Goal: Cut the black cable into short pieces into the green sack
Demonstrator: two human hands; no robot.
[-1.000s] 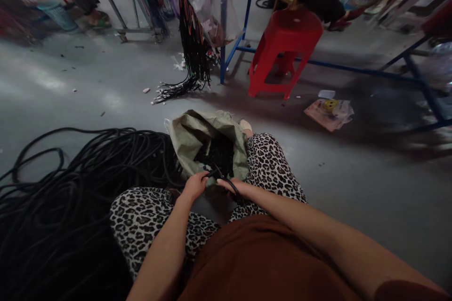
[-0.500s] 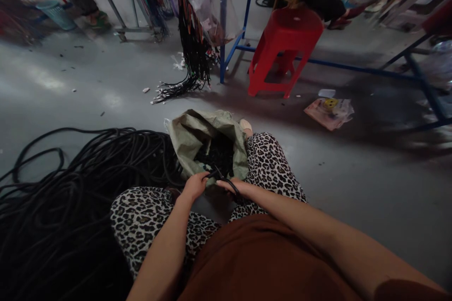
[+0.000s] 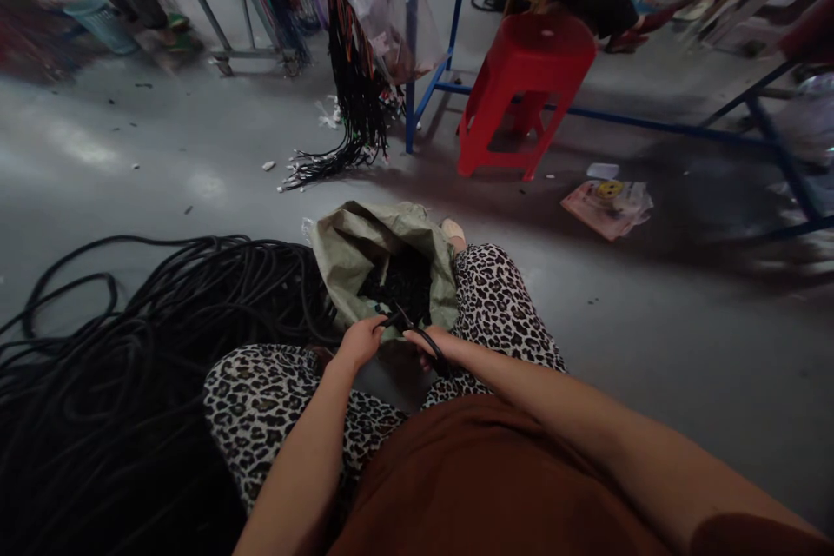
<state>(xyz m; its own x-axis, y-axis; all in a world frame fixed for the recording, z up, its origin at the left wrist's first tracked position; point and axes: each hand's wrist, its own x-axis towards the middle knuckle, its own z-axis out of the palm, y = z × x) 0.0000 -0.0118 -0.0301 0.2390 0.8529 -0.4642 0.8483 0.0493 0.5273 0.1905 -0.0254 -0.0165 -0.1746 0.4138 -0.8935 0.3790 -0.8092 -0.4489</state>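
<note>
I sit with leopard-print trousers over my knees, hands together above an open greenish sack (image 3: 355, 252) that stands between my legs. The sack holds dark small pieces. My left hand (image 3: 358, 341) is closed on a thin black piece, probably a cable end, at the sack's near rim. My right hand (image 3: 435, 344) is closed on a black looped tool or cable that points toward the left hand; I cannot make out which. The two hands nearly touch.
A large heap of black cable (image 3: 117, 365) lies on the floor at my left. Ahead stand a red plastic stool (image 3: 527, 78), a blue metal frame (image 3: 413, 43) with hanging black cords and a clear bag, and papers (image 3: 605, 204) on the grey floor.
Almost nothing has moved. My right hand has shifted very slightly at the sack's rim; the left hand keeps its hold.
</note>
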